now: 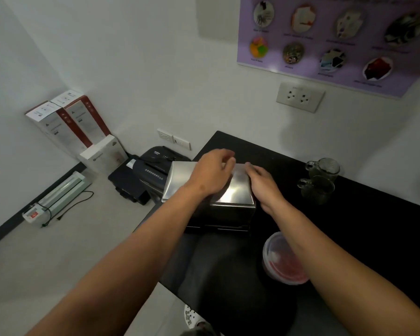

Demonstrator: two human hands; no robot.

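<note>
Head-worn view — downward, close over counter [349, 209]

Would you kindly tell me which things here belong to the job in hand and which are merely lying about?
In hand: left hand, right hand, metal box, pale sheet.
Lying about: glass mugs, red-filled tub, shredder, cartons.

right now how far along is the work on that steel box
Early, it seems. Done: the steel box stands on the black counter. In hand: left hand and right hand hold a translucent sheet over its top. Left: settling that sheet; the plastic tub with red contents sits untouched.
</note>
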